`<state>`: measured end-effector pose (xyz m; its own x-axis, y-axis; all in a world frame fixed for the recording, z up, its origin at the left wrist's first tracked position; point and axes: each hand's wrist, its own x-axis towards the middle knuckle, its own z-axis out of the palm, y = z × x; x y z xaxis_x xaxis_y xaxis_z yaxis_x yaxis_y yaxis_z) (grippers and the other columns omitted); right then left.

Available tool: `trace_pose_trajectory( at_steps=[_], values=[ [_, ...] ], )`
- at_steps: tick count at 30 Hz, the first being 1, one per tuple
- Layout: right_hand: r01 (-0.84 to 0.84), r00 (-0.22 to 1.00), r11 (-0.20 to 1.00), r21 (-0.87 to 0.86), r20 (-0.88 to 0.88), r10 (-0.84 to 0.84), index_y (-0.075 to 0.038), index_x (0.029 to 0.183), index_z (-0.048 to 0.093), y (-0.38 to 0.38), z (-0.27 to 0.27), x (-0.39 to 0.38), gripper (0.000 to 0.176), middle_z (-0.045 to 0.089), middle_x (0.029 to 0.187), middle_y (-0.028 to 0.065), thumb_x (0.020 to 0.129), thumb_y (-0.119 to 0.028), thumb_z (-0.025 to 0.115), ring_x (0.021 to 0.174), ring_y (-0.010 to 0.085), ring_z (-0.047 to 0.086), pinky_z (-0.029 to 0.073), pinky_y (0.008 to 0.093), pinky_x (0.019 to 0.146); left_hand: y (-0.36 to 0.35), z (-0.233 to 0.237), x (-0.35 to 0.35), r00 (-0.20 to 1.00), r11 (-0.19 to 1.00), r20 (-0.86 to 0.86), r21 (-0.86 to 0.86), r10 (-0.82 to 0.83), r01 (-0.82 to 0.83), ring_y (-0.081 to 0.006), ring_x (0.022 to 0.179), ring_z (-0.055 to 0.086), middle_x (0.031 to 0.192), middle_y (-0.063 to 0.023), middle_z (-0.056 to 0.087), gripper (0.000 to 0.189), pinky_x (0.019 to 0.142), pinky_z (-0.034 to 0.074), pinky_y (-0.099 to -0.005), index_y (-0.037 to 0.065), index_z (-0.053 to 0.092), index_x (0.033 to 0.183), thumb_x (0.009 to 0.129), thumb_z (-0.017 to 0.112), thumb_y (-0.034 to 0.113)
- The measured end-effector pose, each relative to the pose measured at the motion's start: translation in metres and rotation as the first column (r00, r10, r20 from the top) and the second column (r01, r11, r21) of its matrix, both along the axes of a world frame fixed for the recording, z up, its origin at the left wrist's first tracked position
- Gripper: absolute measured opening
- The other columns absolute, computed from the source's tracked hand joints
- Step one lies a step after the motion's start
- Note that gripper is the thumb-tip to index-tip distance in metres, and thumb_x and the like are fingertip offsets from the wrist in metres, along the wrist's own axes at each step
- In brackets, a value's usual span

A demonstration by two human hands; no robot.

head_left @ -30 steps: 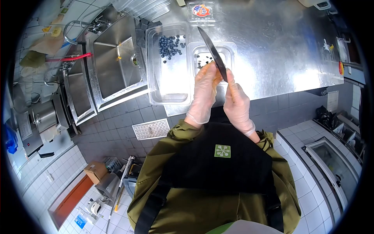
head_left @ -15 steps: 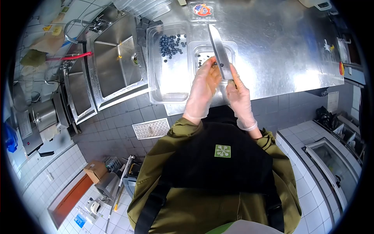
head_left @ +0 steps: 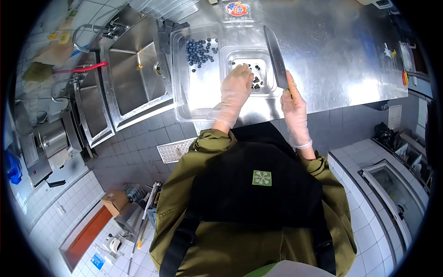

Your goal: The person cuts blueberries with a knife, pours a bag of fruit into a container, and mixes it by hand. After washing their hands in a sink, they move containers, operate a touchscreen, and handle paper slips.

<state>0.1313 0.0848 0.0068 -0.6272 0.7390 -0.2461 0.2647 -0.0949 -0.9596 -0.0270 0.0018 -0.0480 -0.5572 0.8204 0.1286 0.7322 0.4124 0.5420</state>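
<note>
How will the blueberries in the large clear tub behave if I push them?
The blueberries will probably roll readily: they look round, and the floor of the clear tub looks flat and smooth. Each is likely light, being tiny beside the tub. A push may scatter the loose ones first, since several sit apart from the main cluster.

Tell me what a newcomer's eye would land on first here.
Probably the large knife, held in the gloved right hand beside the smaller container. Next, perhaps, the blueberries clustered in the clear tray on the left, then the gloved left hand over the smaller container's left side.
</note>
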Motion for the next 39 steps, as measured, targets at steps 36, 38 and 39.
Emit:
trace_pose_trajectory(
  at_steps=[36, 38, 39],
  values=[
    [0.016, 1.000, 0.934, 0.356, -0.028, -0.007, -0.003, 0.086, 0.049, 0.043, -0.023, -0.024, 0.018, 0.049, 0.067, -0.0028, 0.071, -0.001, 0.059, 0.065, 0.0020, 0.045, 0.041, 0.0174, 0.059, 0.047, 0.021, -0.021, 0.755, 0.779, -0.193, -0.176, -0.626, 0.601, -0.0223, 0.099, 0.051, 0.091, -0.0039, 0.058, 0.022, 0.084, 0.041, -0.0351, 0.011, 0.064, 0.087, 0.070, 0.051, 0.004],
    [0.037, 0.999, 0.937, 0.347, -0.047, -0.022, -0.003, 0.089, 0.050, 0.046, -0.019, -0.021, 0.017, 0.051, 0.066, 0.0021, 0.073, -0.003, 0.058, 0.061, 0.0071, 0.048, 0.042, 0.0213, 0.057, 0.035, 0.022, -0.029, 0.767, 0.793, -0.205, -0.195, -0.608, 0.577, -0.0239, 0.098, 0.053, 0.094, -0.0044, 0.059, 0.024, 0.082, 0.042, -0.0354, 0.012, 0.064, 0.090, 0.071, 0.051, 0.004],
    [0.040, 0.999, 0.941, 0.337, -0.043, -0.027, -0.002, 0.091, 0.050, 0.048, -0.018, -0.019, 0.018, 0.053, 0.066, 0.0067, 0.075, -0.004, 0.057, 0.059, 0.0123, 0.051, 0.044, 0.0250, 0.057, 0.027, 0.029, -0.033, 0.801, 0.822, -0.192, -0.204, -0.567, 0.532, -0.0248, 0.098, 0.054, 0.097, -0.0050, 0.059, 0.026, 0.082, 0.043, -0.0355, 0.013, 0.063, 0.092, 0.071, 0.051, 0.003]
  ],
)
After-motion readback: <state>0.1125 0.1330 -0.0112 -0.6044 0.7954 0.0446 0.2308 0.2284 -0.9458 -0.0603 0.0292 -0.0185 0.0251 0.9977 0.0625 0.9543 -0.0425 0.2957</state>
